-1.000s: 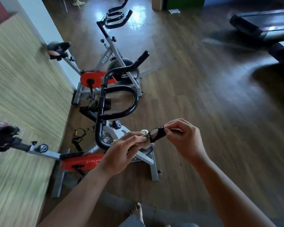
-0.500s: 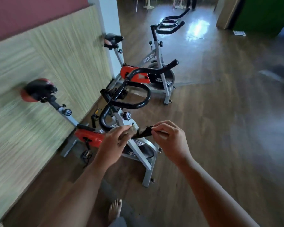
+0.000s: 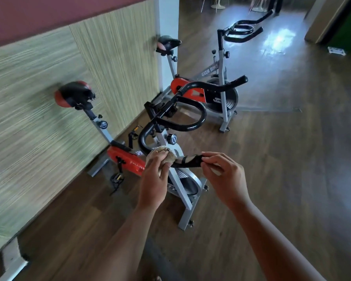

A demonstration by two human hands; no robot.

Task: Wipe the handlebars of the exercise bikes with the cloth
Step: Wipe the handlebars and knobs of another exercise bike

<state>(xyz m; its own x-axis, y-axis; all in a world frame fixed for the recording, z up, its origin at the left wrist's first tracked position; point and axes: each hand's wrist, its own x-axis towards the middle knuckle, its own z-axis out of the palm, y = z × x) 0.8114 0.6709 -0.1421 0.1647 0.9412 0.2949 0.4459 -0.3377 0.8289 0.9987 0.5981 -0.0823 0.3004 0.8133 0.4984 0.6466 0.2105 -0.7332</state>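
Near exercise bike point(image 3: 170, 171): grey frame, red flywheel cover with white lettering, black handlebars point(image 3: 182, 110), black-and-red saddle point(image 3: 74, 94). Cloth point(image 3: 166, 155) was beige. Far bike point(image 3: 215, 88) had the same colours. Floor point(image 3: 272, 169) dark brown wood; wall panel point(image 3: 69, 88) streaky yellow-green under maroon.

Both your bare forearms reach forward. Your left hand point(image 3: 153, 175) is curled over, fingers wrapped tight, knuckles up. Your right hand point(image 3: 224, 175) sits just beside it, thumb and fingertips point(image 3: 206, 160) pinched together, wrist slightly bent.
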